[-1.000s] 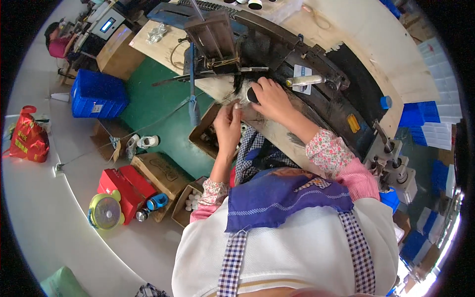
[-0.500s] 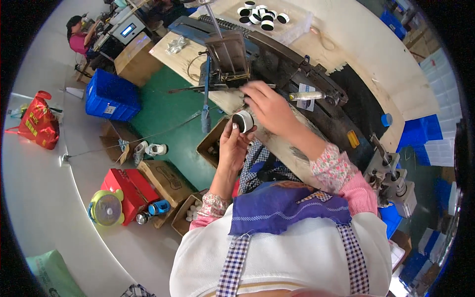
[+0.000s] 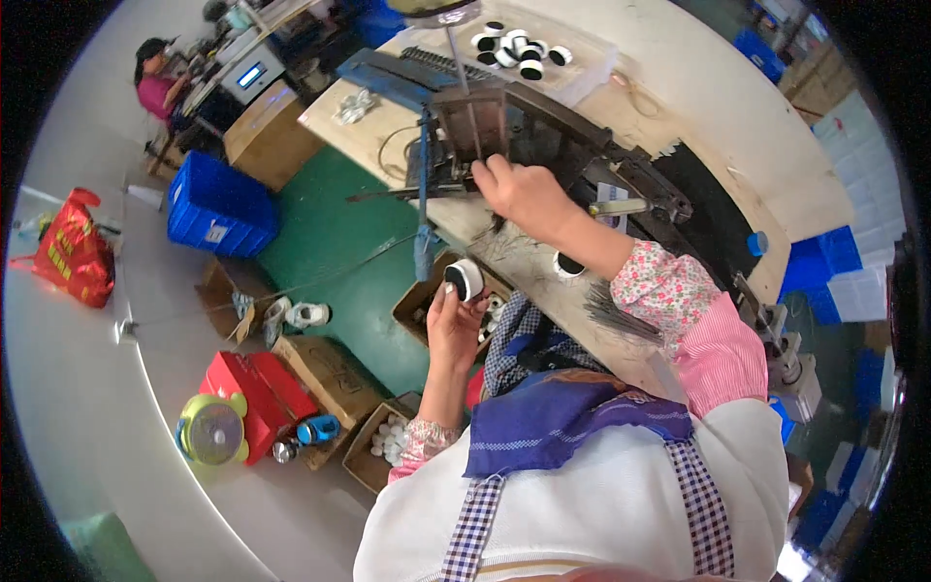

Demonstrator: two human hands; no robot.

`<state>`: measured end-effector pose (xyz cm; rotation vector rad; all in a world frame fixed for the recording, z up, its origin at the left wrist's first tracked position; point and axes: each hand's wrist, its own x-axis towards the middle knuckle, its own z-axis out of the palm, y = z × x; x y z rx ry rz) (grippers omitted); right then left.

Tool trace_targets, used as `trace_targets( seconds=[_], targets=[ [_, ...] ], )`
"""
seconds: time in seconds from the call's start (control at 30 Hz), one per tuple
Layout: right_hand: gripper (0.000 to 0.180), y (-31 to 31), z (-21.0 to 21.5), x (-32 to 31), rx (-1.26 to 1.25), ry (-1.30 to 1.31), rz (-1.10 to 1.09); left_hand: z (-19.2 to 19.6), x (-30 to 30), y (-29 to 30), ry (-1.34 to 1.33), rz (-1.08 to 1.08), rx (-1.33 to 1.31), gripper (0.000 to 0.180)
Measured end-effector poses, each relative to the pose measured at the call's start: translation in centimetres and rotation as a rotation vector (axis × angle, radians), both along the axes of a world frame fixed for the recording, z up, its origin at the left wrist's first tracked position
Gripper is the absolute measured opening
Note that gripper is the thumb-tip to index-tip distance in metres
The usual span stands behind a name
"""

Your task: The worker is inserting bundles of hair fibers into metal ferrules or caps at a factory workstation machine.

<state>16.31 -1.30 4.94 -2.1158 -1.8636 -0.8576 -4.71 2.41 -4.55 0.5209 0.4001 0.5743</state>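
In my left hand [image 3: 454, 330] is a white round piece with a black, fuzzy-looking face [image 3: 465, 278], held upright between thumb and fingers over an open cardboard box [image 3: 415, 317]. My right hand [image 3: 524, 199] is closed at the dark metal machine [image 3: 470, 126] on the bench, its fingertips beside a thin upright rod; what they pinch is hidden. Below my right forearm, partly covered by it, another black-and-white round piece [image 3: 569, 264] lies on the bench. Loose dark bristle-like strands [image 3: 621, 318] are spread over the wood near my right sleeve.
At the back of the bench a clear tray [image 3: 596, 73] holds several black-and-white round pieces. A blue bin [image 3: 221, 206], a red box [image 3: 254, 403] and a carton of white pieces [image 3: 364, 451] stand on the left. Another person [image 3: 160, 82] works at the far left.
My right hand has closed and settled by the rod, where its fingers were blurred and spread before. The left hand has lowered slightly with the round piece. The whole view has shifted.
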Motion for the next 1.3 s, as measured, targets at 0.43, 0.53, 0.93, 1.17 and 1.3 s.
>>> trace_targets(
  seconds=[0.43, 0.53, 0.93, 1.17, 1.3],
  targets=[
    [0.029, 0.5, -0.8, -2.3, -0.238, 0.445, -0.014, 1.9, -0.4, 1.5, -0.065, -0.078, -0.035, 0.043],
    [0.032, 2.1, -1.4, -3.4, -0.134, 0.687, 0.034, 2.4, -0.6, 1.2, -0.099, -0.084, -0.039, 0.048],
    [0.051, -3.8, -7.1, -1.2, 0.080, 0.808, 0.184, 3.7, 2.7, 3.6, -0.181, -0.136, 0.265, 0.053],
    [0.066, -4.0, -7.9, -2.0, 0.128, 0.702, 0.216, 5.3, 8.8, 1.5, -0.178, -0.259, 0.435, 0.048],
    [0.045, -6.5, -4.0, -1.7, 0.240, 1.336, 0.300, 6.5, 9.0, 0.9, -0.105, -0.196, 0.585, 0.046]
  ],
)
